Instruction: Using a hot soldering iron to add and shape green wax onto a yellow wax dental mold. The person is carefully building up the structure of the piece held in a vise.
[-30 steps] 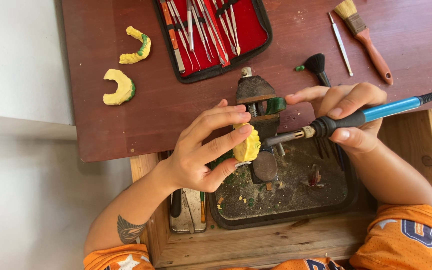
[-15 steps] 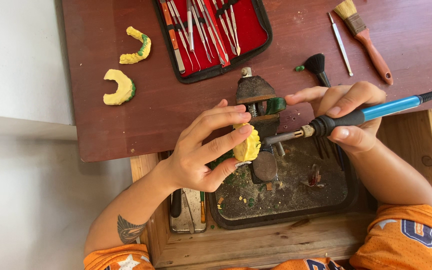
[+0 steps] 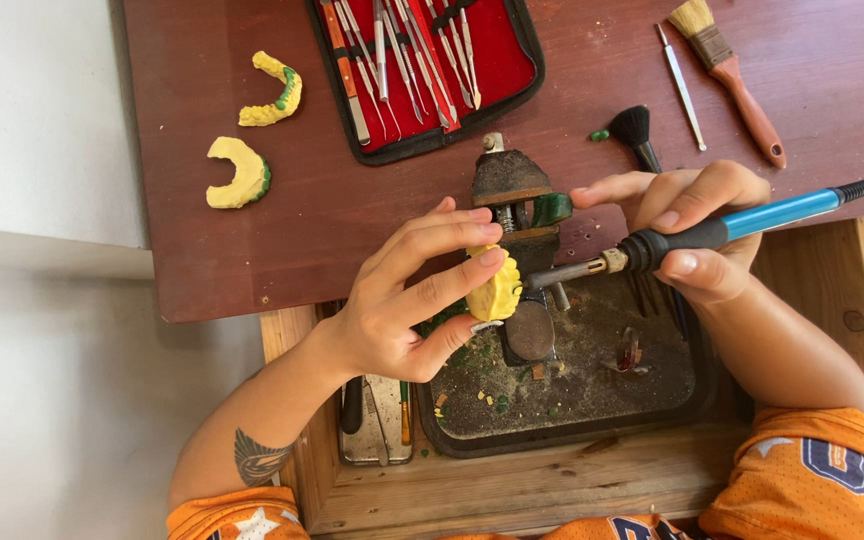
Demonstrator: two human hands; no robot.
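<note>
My left hand (image 3: 407, 295) grips a yellow curved dental cast (image 3: 495, 288) between fingertips and thumb, held just in front of a small rusty bench vise (image 3: 512, 195). My right hand (image 3: 697, 225) is closed around a soldering-type heating tool (image 3: 722, 232) with a black grip and blue handle. Its metal tip points left and almost meets the yellow cast. A small green lump (image 3: 552, 208) sits at the vise by my right index finger.
A dark tray (image 3: 652, 400) with debris lies in an open wooden drawer below the hands. On the brown table (image 3: 192, 250) lie two more yellow casts (image 3: 240, 173) (image 3: 272, 92), a red-lined tool case (image 3: 422, 70), a paintbrush (image 3: 727, 75), a thin metal pick (image 3: 680, 85) and a small black brush (image 3: 637, 135).
</note>
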